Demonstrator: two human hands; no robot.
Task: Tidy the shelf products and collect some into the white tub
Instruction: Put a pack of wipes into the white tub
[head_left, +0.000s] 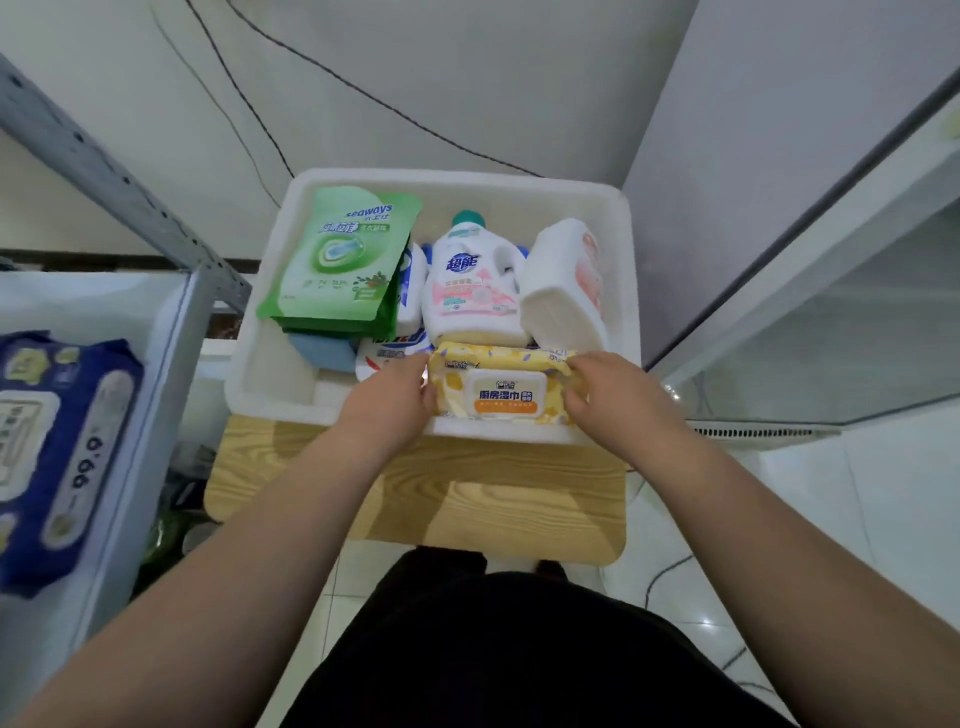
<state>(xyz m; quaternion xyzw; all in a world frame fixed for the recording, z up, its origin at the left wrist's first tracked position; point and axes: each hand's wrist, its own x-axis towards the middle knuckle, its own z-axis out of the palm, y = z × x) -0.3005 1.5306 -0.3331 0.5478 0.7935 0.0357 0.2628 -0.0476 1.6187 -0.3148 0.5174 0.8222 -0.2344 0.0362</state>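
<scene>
A soft yellow wipes pack (501, 387), crinkly film w/ a hard white flip lid & an orange label strip, is held at both ends. Its left end is gripped by the L hand (387, 402), fingers curled round the film; its right end is gripped the same way by the R hand (618, 400). The pack is seen lid-up at the near wall of the white tub (270, 395), above other goods. Whether it is resting on them can't be told.

The tub is rectangular, thick-walled, matte, w/ rounded corners, & is set on a pale wood-grain table (467, 499).

Inside:
- A flat glossy green pouch (340, 254) is leaned at far left, on top of a blue item (322, 351).
- A squat white plastic jug (470, 280), teal cap & pink label, is stood upright in the middle.
- A 2nd white jug (563, 291) is tipped against the right wall.
- A white-blue bottle (410, 291) is wedged between pouch & jug, mostly hidden.

At left, a grey perforated metal shelf frame (119, 182) is seen, w/ a dark-blue wipes pack (57, 457) on it. At right, a glass-fronted cabinet (831, 312) is seen. A thin black cable (363, 93) is run across the wall behind.
</scene>
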